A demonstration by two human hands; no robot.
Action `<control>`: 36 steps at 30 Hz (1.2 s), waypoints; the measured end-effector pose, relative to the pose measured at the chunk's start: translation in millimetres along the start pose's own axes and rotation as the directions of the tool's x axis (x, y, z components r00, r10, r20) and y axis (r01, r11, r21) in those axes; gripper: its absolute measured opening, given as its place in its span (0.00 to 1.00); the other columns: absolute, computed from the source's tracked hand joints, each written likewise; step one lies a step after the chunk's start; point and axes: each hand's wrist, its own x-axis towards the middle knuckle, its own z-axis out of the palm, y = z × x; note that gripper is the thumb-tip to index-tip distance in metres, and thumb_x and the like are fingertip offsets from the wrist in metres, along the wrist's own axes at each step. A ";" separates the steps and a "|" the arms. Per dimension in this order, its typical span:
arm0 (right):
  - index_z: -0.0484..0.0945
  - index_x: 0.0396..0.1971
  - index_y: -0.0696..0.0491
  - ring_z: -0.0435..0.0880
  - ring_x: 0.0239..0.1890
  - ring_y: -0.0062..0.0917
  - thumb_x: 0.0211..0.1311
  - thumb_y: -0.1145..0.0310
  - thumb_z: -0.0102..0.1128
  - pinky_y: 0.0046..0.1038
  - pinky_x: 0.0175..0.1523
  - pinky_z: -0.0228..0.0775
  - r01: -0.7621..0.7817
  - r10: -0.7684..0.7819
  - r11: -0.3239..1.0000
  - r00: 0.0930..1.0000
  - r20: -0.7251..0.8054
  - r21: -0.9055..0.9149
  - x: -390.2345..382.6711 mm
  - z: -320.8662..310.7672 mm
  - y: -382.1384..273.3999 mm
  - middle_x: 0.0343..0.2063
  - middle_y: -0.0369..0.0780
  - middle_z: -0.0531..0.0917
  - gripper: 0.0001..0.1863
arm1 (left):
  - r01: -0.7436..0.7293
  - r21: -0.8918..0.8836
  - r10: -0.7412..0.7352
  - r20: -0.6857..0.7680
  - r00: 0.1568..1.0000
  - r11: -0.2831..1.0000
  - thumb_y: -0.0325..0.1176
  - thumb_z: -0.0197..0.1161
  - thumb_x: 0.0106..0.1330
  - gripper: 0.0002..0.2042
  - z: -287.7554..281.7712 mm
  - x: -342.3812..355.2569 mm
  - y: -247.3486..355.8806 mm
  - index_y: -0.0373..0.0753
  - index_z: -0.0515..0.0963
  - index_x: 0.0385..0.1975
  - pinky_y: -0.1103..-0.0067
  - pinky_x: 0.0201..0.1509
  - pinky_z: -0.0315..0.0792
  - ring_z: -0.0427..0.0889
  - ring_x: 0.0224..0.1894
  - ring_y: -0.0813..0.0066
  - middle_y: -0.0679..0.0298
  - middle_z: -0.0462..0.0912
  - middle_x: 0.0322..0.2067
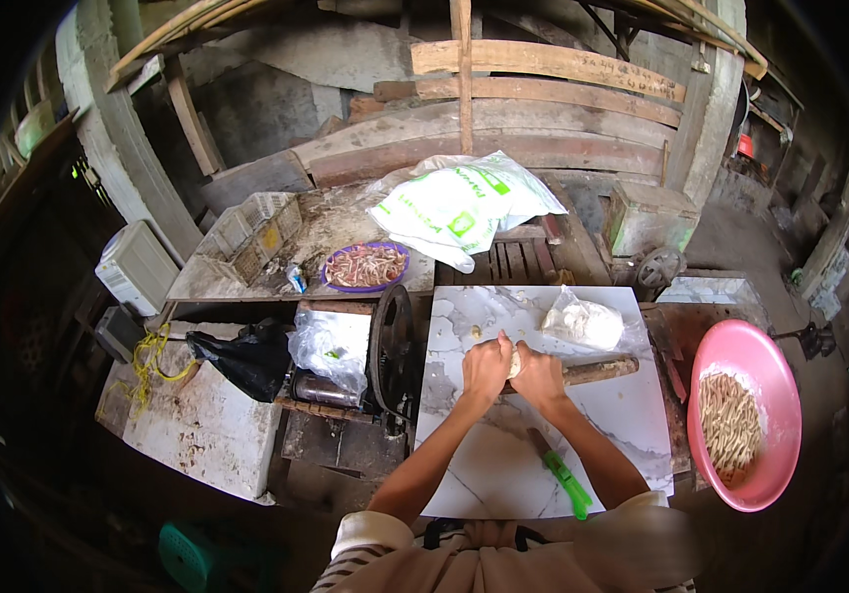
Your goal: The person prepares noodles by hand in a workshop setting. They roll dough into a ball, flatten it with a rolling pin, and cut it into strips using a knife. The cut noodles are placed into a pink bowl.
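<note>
Both hands meet over the marble-patterned board. My left hand (485,368) is closed on a pale lump of dough (514,364), its thumb toward the far side. From the right, my right hand (541,377) grips the same lump, and most of the dough is hidden between them. A wooden rolling pin (602,371) lies just beyond my right hand, its left end hidden behind the hands. Nearer to me rests a knife with a green handle (567,484). Behind the hands sits a clear plastic bag of white flour or dough (582,321); which one I cannot tell.
At right stands a pink basin (788,395) holding floured strips. A hand-wheeled roller machine (395,351) stands against the board's left side, beside a black plastic bag (244,360). Farther back are a purple basket (365,288) of strips, a plastic crate (254,235) and a large white sack (464,208).
</note>
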 end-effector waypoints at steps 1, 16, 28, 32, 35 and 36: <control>0.72 0.26 0.57 0.82 0.22 0.44 0.51 0.69 0.57 0.40 0.28 0.74 -0.036 0.037 0.998 0.999 -0.003 0.042 -0.5 -0.3 -1.8 0.18 0.52 0.80 0.08 | 0.007 -0.039 -0.007 0.008 1.000 0.999 0.42 0.41 0.70 0.25 3.4 0.7 -4.6 0.31 0.79 0.21 0.62 0.34 0.73 0.79 0.27 0.45 0.47 0.80 0.23; 0.68 0.44 0.65 0.81 0.34 0.47 0.48 0.67 0.63 0.39 0.38 0.72 -0.297 0.228 0.892 0.947 0.228 0.340 -7.6 -16.1 28.3 0.29 0.55 0.80 0.25 | -0.014 -0.375 0.093 0.193 0.977 0.927 0.48 0.61 0.63 0.21 11.6 0.1 -2.8 0.32 0.73 0.27 0.74 0.30 0.68 0.74 0.22 0.73 0.57 0.77 0.19; 0.65 0.39 0.63 0.78 0.38 0.54 0.52 0.73 0.63 0.46 0.42 0.70 -0.144 0.085 0.969 0.957 0.278 0.200 -0.8 -40.0 38.3 0.30 0.58 0.79 0.19 | 0.080 -0.327 0.032 0.322 0.946 0.942 0.43 0.63 0.59 0.20 18.2 17.6 -3.3 0.28 0.75 0.38 0.68 0.35 0.72 0.81 0.31 0.48 0.44 0.79 0.25; 0.65 0.38 0.64 0.78 0.38 0.54 0.52 0.72 0.63 0.46 0.41 0.69 -0.180 0.120 0.949 0.965 0.233 0.257 -1.8 -39.1 43.7 0.30 0.59 0.79 0.19 | 0.039 -0.359 0.053 0.242 0.969 0.932 0.41 0.63 0.60 0.17 38.2 24.6 -10.4 0.29 0.74 0.32 0.73 0.28 0.70 0.78 0.22 0.67 0.52 0.77 0.19; 0.66 0.40 0.64 0.78 0.38 0.54 0.52 0.69 0.64 0.45 0.41 0.70 -0.185 0.124 0.945 0.966 0.228 0.269 -8.2 -38.4 42.0 0.30 0.59 0.79 0.21 | 0.020 -0.342 0.031 0.142 0.989 0.939 0.41 0.62 0.61 0.16 54.7 36.0 -41.7 0.31 0.74 0.32 0.73 0.28 0.71 0.79 0.22 0.69 0.54 0.78 0.19; 0.66 0.42 0.65 0.78 0.38 0.54 0.53 0.68 0.64 0.44 0.41 0.70 -0.172 0.109 0.937 0.971 0.212 0.305 -13.3 -35.8 40.3 0.30 0.59 0.79 0.22 | 0.028 -0.329 0.008 0.108 0.994 0.944 0.41 0.62 0.61 0.16 57.1 39.6 -55.1 0.31 0.74 0.34 0.72 0.29 0.72 0.81 0.24 0.66 0.53 0.79 0.21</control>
